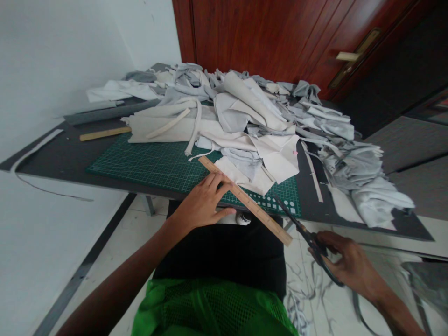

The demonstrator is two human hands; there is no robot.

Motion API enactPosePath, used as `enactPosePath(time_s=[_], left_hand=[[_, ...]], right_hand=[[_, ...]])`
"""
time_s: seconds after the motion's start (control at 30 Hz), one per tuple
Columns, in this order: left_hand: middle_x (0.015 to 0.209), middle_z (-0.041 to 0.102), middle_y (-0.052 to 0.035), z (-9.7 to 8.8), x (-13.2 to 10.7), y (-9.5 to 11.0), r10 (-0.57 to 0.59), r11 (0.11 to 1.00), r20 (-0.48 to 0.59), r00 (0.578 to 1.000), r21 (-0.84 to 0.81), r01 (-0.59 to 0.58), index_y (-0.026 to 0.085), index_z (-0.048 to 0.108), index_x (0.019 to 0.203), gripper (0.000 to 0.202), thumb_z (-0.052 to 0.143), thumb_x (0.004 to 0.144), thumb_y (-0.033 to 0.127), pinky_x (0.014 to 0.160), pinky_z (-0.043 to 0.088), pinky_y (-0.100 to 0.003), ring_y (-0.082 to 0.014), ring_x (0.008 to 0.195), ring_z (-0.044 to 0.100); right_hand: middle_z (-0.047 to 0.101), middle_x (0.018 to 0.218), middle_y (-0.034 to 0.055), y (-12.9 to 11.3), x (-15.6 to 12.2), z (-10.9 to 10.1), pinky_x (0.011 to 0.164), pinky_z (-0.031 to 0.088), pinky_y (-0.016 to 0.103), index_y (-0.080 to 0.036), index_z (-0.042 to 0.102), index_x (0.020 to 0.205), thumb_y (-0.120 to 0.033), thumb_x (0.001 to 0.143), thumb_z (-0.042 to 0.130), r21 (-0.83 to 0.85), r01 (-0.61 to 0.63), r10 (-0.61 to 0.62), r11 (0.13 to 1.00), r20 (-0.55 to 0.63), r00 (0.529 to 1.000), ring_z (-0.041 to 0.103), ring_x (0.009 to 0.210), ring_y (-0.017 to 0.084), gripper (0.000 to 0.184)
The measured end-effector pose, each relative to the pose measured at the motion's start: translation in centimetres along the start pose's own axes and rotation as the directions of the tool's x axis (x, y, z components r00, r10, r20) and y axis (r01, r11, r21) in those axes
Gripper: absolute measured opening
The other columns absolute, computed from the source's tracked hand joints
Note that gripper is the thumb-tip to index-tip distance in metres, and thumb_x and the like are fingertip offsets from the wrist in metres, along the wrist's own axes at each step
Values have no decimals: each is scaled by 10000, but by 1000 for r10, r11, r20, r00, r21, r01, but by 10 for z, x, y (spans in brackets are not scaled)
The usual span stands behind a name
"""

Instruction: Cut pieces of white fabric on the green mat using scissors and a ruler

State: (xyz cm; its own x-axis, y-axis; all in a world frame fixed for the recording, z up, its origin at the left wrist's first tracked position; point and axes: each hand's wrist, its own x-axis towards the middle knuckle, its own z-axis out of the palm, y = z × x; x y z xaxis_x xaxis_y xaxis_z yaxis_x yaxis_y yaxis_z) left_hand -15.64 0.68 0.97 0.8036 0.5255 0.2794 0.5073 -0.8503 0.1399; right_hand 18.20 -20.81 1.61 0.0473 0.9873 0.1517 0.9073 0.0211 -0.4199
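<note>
My left hand [206,199] rests palm down on a wooden ruler [245,199] that lies diagonally across the near edge of a green cutting mat [150,163]. Its fingers are stretched out flat. The ruler's lower end sticks out past the table edge. My right hand [345,267] is lower right, below the table edge, with its fingers closed in the handles of black scissors [301,228]. The blades point up and left toward the mat's corner. A cream fabric piece [276,163] lies just beyond the ruler.
A big heap of grey and cream fabric scraps [252,107] covers the back and right of the dark table [63,158]. A second wooden stick [105,134] lies at the left. A red-brown door [280,37] stands behind. Fabric strips litter the floor [308,289].
</note>
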Motion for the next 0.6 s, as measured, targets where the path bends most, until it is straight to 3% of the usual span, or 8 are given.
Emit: enactPosePath(time_s=[0.07, 0.2, 0.37, 0.47, 0.6], left_hand=[[1279, 550, -146, -2, 5, 2, -11, 1000, -24, 1000, -14, 11, 181, 585, 1257, 422, 564, 988, 505, 1015, 521, -474, -334, 1264, 506], [1068, 592, -106, 4, 19, 6, -84, 995, -152, 985, -61, 76, 182, 627, 1006, 204, 503, 1031, 342, 952, 516, -445, -283, 1080, 552], [921, 573, -52, 15, 38, 5, -98, 963, -232, 968, -266, 34, 206, 539, 803, 173, 574, 972, 195, 919, 503, -393, -238, 991, 556], [995, 596, -45, 18, 46, 5, -77, 923, -238, 968, -385, -21, 204, 564, 956, 145, 550, 905, 69, 940, 503, -374, -224, 1030, 573], [1172, 605, -63, 18, 56, 5, -21, 895, -169, 985, -442, -56, 208, 554, 1199, 475, 460, 807, -43, 1042, 477, -381, -230, 1191, 545]], right_hand=[[659, 655, 12, -3, 4, 4, 436, 450, 238, -221, 645, 746, -312, 853, 634, 52, 18, -16, 998, -24, 1000, 555, 504, 147, 141], [629, 676, 18, -10, 24, 12, 465, 436, 246, -214, 636, 760, -303, 857, 651, 81, 29, -15, 996, -169, 985, 536, 565, 158, 132], [601, 683, 20, -23, 64, 22, 557, 431, 280, -220, 606, 708, -356, 880, 670, 165, 58, -17, 985, -237, 971, 558, 647, 185, 229], [545, 642, -4, -27, 89, 29, 578, 393, 288, -217, 570, 666, -367, 893, 661, 239, 76, -25, 968, -211, 977, 521, 609, 163, 286], [535, 639, -11, -26, 112, 39, 577, 359, 283, -211, 556, 654, -392, 920, 630, 369, 62, -12, 928, -136, 991, 500, 600, 147, 330]])
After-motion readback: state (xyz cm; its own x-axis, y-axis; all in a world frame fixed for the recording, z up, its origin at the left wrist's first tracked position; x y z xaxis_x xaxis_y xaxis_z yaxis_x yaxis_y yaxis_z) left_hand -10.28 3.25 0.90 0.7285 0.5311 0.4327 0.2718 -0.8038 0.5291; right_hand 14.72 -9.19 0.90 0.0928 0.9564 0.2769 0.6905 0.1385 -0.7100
